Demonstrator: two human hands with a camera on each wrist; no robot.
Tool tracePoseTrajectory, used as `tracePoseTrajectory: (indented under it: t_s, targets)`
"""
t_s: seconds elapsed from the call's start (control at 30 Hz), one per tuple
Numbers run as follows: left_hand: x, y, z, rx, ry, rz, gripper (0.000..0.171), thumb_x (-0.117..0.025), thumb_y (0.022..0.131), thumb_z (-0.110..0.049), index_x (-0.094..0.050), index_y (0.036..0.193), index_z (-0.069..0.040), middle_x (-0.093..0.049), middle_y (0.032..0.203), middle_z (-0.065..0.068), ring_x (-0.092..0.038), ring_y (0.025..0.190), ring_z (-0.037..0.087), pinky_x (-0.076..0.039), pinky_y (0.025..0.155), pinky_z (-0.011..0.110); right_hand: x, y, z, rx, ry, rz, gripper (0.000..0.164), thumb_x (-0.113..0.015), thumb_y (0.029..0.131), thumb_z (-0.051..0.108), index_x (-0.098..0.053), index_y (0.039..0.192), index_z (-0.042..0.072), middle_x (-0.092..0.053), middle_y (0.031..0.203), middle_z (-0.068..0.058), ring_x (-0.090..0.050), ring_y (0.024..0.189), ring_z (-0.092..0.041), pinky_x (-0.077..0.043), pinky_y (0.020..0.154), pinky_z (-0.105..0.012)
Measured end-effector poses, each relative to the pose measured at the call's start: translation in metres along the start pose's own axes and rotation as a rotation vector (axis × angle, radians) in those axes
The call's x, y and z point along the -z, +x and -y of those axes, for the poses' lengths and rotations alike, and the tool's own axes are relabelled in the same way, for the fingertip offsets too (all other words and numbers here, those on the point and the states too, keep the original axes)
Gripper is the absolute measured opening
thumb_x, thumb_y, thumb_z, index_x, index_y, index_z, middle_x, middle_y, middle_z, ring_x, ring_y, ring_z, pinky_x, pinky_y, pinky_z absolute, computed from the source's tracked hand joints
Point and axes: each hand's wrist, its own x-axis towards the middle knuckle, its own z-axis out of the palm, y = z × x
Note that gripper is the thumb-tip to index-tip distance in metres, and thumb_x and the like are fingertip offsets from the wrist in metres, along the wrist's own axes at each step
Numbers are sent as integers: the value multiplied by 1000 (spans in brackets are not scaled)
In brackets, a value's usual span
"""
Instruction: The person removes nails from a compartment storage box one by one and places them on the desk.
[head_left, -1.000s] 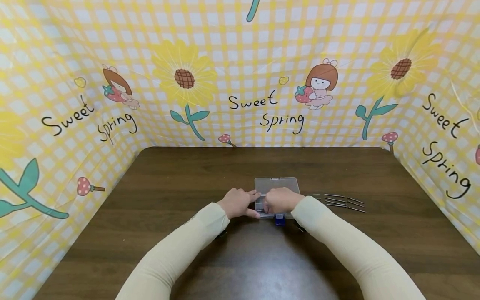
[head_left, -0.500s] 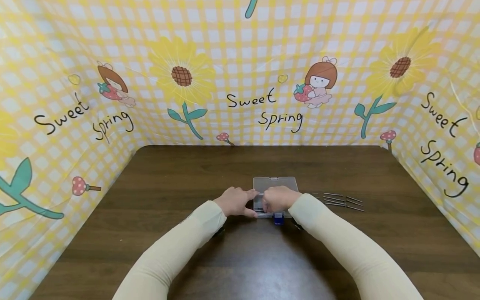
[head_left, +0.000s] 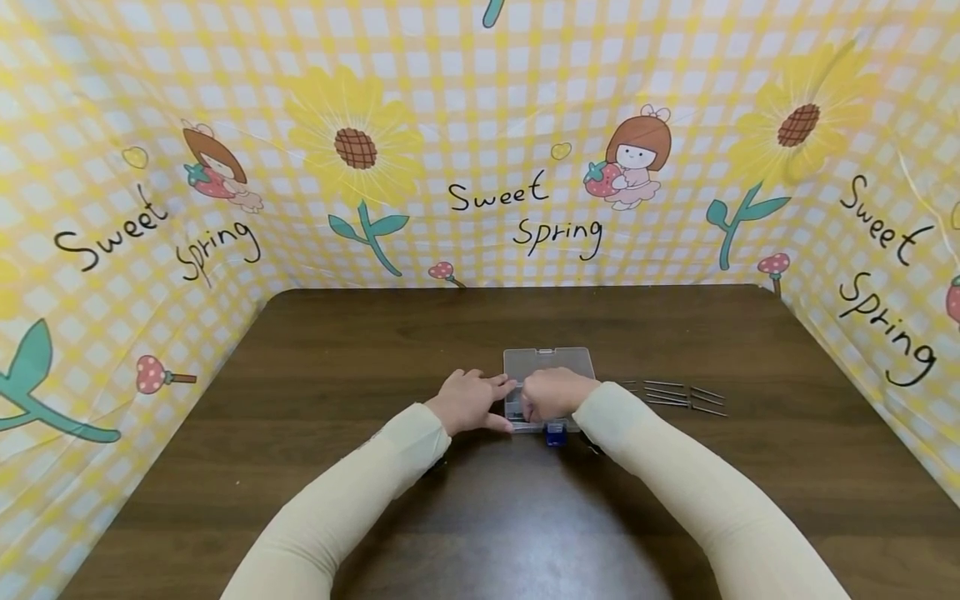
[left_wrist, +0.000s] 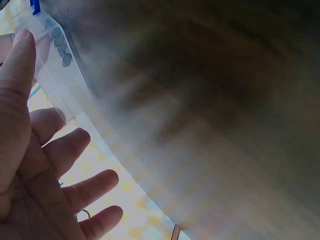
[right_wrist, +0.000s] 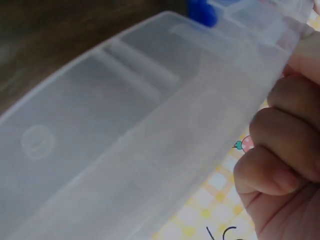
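Note:
A clear plastic box [head_left: 514, 408] with inner dividers sits mid-table, its lid [head_left: 548, 360] standing open at the back. Along its left side rests my left hand [head_left: 467, 402], fingers spread, thumb and forefinger touching the edge. The left wrist view shows that thumb [left_wrist: 22, 60] over the box's translucent wall, behind which lie small round grey pieces [left_wrist: 61, 46]. My right hand [head_left: 557, 392] reaches down into the box with its fingers curled. In the right wrist view those fingers [right_wrist: 285, 125] are folded; their tips are hidden behind the box, so I cannot tell what they pinch.
A blue piece [head_left: 556, 434] projects from the front of the box. Just right of the box several thin metal nails or screws [head_left: 667, 403] lie loose on the brown wooden table [head_left: 375, 333]. A yellow checked cloth [head_left: 450, 125] surrounds the table's back and sides.
Both hands stay at the box, the right one shifting only slightly inside it. The head view drifts a little, so the whole scene sits slightly further left and higher.

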Motion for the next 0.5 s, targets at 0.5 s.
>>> tracePoseTrajectory:
  t_s: [0.5]
  targets:
    - [-1,-1,-1,3,37,-2,75,-57,84,-61,-43,146,-22,-43,147,-3,-49,124,31,-37,98,44,4,2,5,-42,-8,66,15,-65,86,6,-75,79,15,-67,80,6,-58,70,-10,-53,75,-35]
